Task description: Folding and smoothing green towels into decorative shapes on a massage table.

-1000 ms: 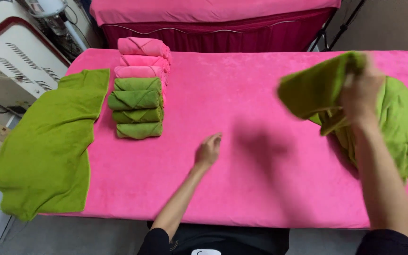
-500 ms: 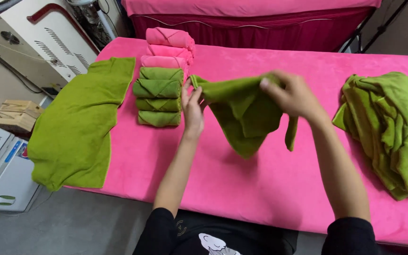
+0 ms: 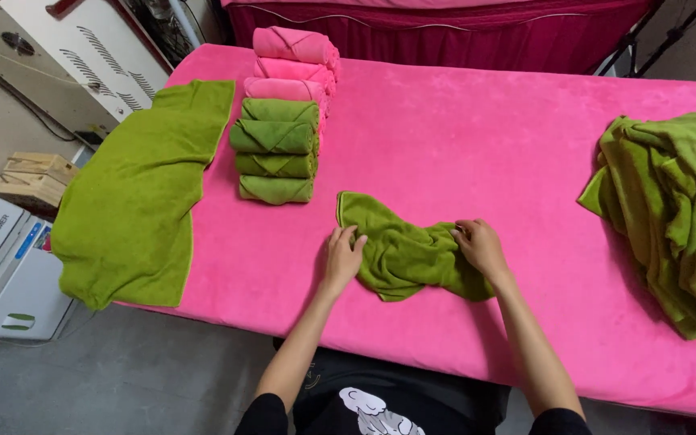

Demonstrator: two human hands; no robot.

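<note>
1. the green towel (image 3: pixel 400 251) lies crumpled on the pink bed cover (image 3: pixel 461 145), bunched into soft folds, with one flat corner reaching up and away from the left hand.
2. it sits between the two hands, touching both, close to the near edge of the bed.
3. the left hand (image 3: pixel 341 254) rests palm down at the towel's left edge, fingers together and pointing forward, pressing on the cloth rather than closed around it.
4. the right hand (image 3: pixel 478 246) is at the towel's right end, fingers curled and pinching a fold of the cloth.
5. both forearms reach forward from the person's body, bare to the elbow, with dark sleeves above.
6. beyond the left hand, a row of rolled towels (image 3: pixel 279 121) stands, green ones nearer, pink ones farther.
7. farther left of that hand, a flat green towel (image 3: pixel 138 193) hangs over the bed's end.
8. well right of the right hand lies a loose heap of green towels (image 3: pixel 674 209).
</note>
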